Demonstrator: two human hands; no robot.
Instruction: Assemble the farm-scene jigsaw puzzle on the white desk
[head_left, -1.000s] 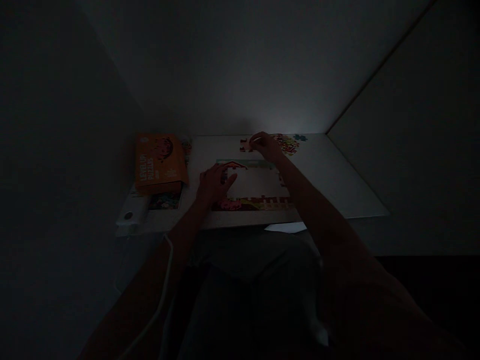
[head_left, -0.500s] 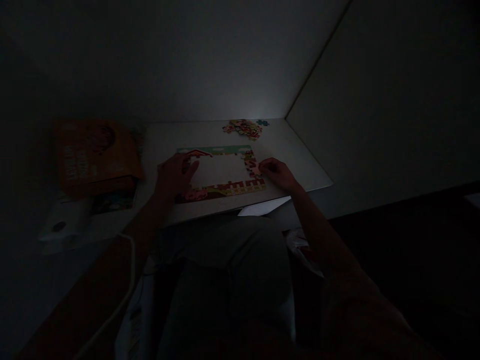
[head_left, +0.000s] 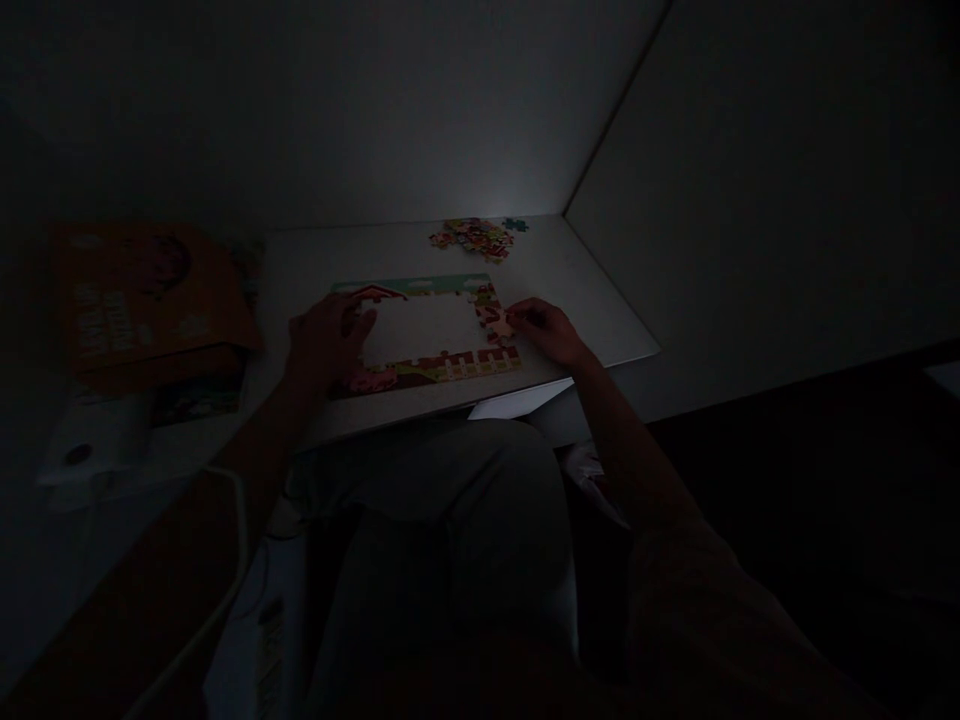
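At centre, the right hand pinches a puzzle piece; the left hand, fingers apart, seemingly steadies the puzzle border.

Puzzle border flat, rectangular; pale piece at right edge; multicoloured heap beyond.

Two hands, one puzzle, one box

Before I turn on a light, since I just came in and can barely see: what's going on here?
A person's right hand pinches a pale puzzle piece at the right side of a puzzle border; whether it is seated is too dim to tell. The left hand rests on the border's left side. Loose pieces lie heaped behind it, and an orange box sits to the left.
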